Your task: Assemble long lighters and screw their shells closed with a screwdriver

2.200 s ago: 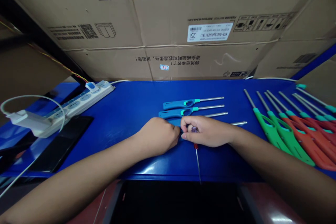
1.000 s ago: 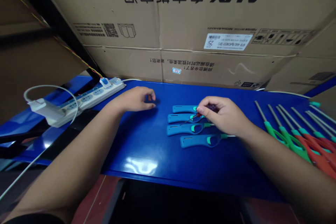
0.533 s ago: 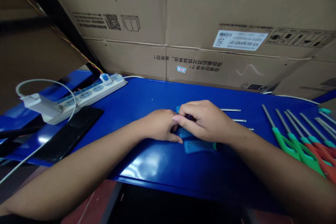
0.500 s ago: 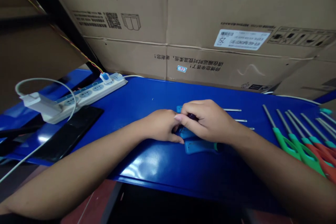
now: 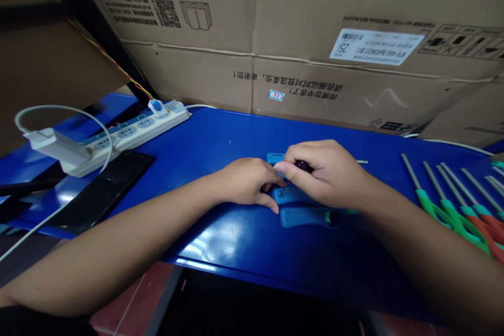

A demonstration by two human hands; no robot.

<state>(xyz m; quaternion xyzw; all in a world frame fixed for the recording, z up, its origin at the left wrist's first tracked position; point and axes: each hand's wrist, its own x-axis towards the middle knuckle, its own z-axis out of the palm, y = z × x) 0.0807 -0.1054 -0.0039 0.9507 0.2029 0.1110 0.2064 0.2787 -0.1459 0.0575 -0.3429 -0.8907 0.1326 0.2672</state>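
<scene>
— What is the right hand (image 5: 329, 174) up to?
— Its grip is closed firmly around the dark handle of a screwdriver (image 5: 303, 166), whose thin shaft slants down to a blue lighter (image 5: 296, 197) lying on the counter (image 5: 214, 139).
— And the left hand (image 5: 244, 181)?
— It curls at the lighter's butt end. Fingers hide the contact, so I can't make out whether that grip pinches the lighter or merely braces it.
— Which step is this?
— Working the tip at the lighter's body, I'd judge.
— What does the next move call for?
— A steady lighter and measured pressure, I think, since the left fingers are near the tip and another blue lighter (image 5: 306, 218) lies just beside.
</scene>
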